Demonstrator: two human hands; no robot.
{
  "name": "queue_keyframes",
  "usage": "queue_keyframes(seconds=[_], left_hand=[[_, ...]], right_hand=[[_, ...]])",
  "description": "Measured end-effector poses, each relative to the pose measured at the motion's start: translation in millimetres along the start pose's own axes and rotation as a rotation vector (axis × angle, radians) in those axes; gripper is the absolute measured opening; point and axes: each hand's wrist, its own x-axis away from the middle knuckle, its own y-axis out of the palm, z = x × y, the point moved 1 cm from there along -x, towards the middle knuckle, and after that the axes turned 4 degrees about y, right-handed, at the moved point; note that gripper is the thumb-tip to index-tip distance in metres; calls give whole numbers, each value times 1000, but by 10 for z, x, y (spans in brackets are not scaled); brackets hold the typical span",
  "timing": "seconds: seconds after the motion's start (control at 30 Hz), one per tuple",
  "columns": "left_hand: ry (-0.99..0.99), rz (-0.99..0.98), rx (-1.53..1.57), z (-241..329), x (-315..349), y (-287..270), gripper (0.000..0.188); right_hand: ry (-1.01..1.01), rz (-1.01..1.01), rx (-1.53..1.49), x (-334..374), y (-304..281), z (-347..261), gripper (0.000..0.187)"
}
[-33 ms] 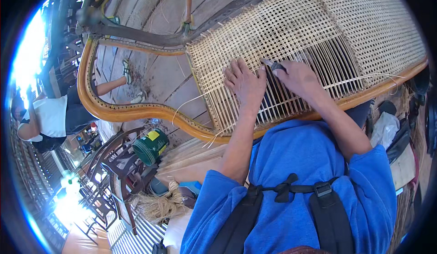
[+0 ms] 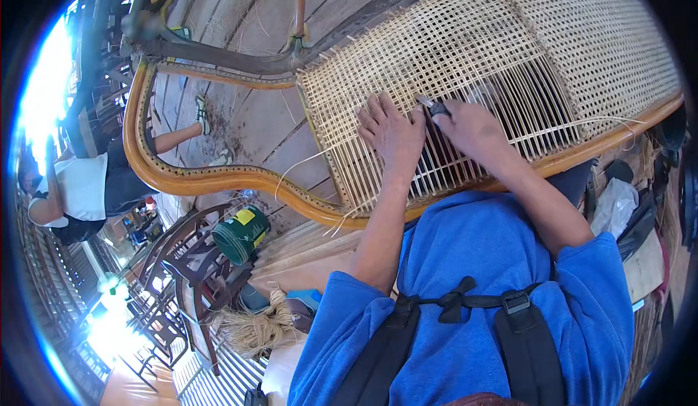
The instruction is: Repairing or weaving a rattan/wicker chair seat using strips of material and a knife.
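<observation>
My left hand [image 2: 393,133] lies on the half-woven cane panel [image 2: 407,49], fingers spread out flat on its strips. In my right hand [image 2: 476,131] is a small hand tool [image 2: 434,105] with a black handle and a short metal tip; its exact kind is hard to make out. That tip meets the weave just right of my left thumb. Dark gaps show between the lengthwise strips near my wrists, where few cross strips run. A loose cane strand [image 2: 560,129] runs crosswise through them, its ends curling past both sides. The panel is set in a curved wooden frame [image 2: 211,180].
A green bucket [image 2: 241,236] stands at the lower left by dark wooden chair frames [image 2: 185,275]. Below it lies a bundle of pale fibre strands [image 2: 258,326]. Another person [image 2: 83,188] is at the far left. A clear plastic bag [image 2: 615,208] lies at the right.
My right hand has shifted slightly and the tool has turned a little, its tip staying near the same spot. The left hand has not visibly moved.
</observation>
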Motion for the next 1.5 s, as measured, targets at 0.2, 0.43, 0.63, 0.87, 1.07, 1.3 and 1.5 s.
queue_keyframes(seconds=[0.2,0.43,0.63,0.87,1.07,1.3,1.5], left_hand=[[12,-54,84,-79,-36,-172,69],[-69,-1,274,-1205,414,-686,41],[-454,-24,590,-1369,491,-413,48],[-655,-128,946,-1648,526,-88,41],[-852,-191,1188,-1061,527,-572,33],[-598,-310,1477,-1243,349,-125,38],[-537,-255,1420,-1132,466,-188,48]], right_hand=[[-71,-31,-15,-74,-91,80,30],[-60,-46,-9,-107,-225,56,33],[-49,35,-166,105,-513,178,29],[-47,863,-515,931,-1232,1970,38],[124,1027,-254,922,-983,1958,35],[318,1233,-512,1335,-691,1690,31],[498,817,-125,2585,309,1197,33]])
